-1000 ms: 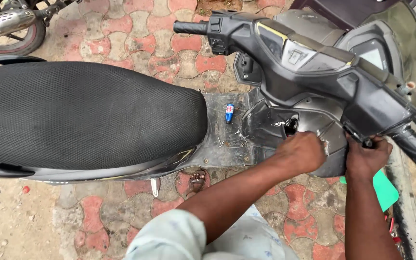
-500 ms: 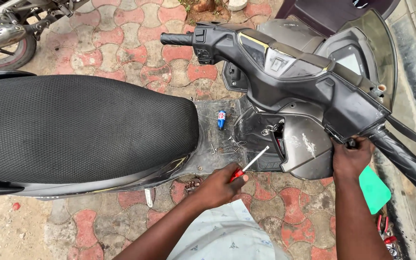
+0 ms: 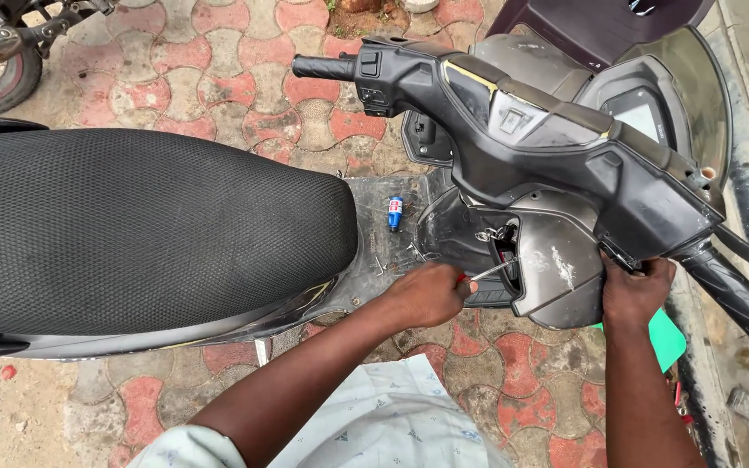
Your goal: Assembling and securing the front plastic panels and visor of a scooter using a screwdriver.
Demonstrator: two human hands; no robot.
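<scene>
The left hand (image 3: 426, 295) is closed around a red-handled screwdriver (image 3: 489, 270), whose tip sits at the scooter's grey front panel (image 3: 556, 269) (just below the handlebar); the right hand (image 3: 635, 290) grips that panel's edge.

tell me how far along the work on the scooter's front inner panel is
Done: loose screws lie on the footboard. In hand: the left hand drives a screwdriver into the grey panel; the right hand grips its edge. Left: the panel is not yet off.
</scene>
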